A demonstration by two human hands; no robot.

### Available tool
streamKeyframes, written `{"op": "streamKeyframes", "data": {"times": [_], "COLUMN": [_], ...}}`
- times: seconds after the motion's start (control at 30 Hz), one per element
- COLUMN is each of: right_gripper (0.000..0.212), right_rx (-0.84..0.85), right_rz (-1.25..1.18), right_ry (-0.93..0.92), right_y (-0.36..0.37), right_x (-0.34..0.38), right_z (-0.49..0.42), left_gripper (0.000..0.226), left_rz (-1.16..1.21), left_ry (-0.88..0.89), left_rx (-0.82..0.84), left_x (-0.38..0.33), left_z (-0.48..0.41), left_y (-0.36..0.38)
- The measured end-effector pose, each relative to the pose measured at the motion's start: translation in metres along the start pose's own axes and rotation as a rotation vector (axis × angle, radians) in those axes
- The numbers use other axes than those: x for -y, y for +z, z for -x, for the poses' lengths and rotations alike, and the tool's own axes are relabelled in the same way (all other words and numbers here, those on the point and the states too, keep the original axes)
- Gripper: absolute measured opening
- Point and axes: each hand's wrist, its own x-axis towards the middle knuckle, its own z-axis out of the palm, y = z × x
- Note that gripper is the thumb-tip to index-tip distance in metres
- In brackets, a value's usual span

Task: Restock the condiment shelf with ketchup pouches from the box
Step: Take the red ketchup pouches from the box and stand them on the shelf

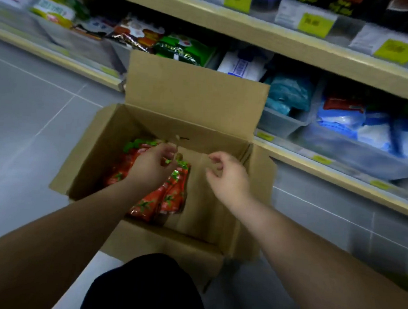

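An open cardboard box [93, 152] stands on the floor in front of me, its far flap upright. Several red ketchup pouches [169, 197] with green tops lie in its left half; the right half shows bare cardboard. My left hand [152, 165] hovers over the pouches with fingers curled, and I see no pouch gripped in it. My right hand [228, 175] hangs over the bare right half, fingers loosely apart and holding nothing.
Low shelves [340, 177] run from upper left to right behind the box, holding clear bins [281, 123] of packaged goods and yellow price tags. Grey tiled floor [33, 120] lies to the left. My dark-clothed knee [142, 291] is just below the box.
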Motion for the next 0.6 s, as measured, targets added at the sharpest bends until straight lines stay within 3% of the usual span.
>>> {"op": "streamKeyframes", "data": {"times": [0.3,0.43,0.57,0.6], "right_gripper": [0.039,0.037,0.005,0.008], "right_rx": [0.334,0.334,0.283,0.27], "right_rz": [-0.197,-0.353,-0.548,-0.575], "right_ry": [0.247,0.422,0.633,0.672], "right_y": [0.134,0.171,0.182,0.184], "right_x": [0.033,0.041,0.049,0.05], "right_z": [-0.024,-0.034,-0.048,-0.052], "left_gripper": [0.05,0.047,0.042,0.04], "left_rz": [-0.076,0.072,0.167,0.179], "left_ry": [-0.256,-0.381,-0.43,-0.443], "left_rx": [0.057,0.07,0.002,-0.012], "left_x": [0.096,0.115,0.122,0.124], "left_z": [-0.018,-0.028,-0.039,-0.041], "left_y": [-0.021,-0.02,-0.019,-0.019]}}
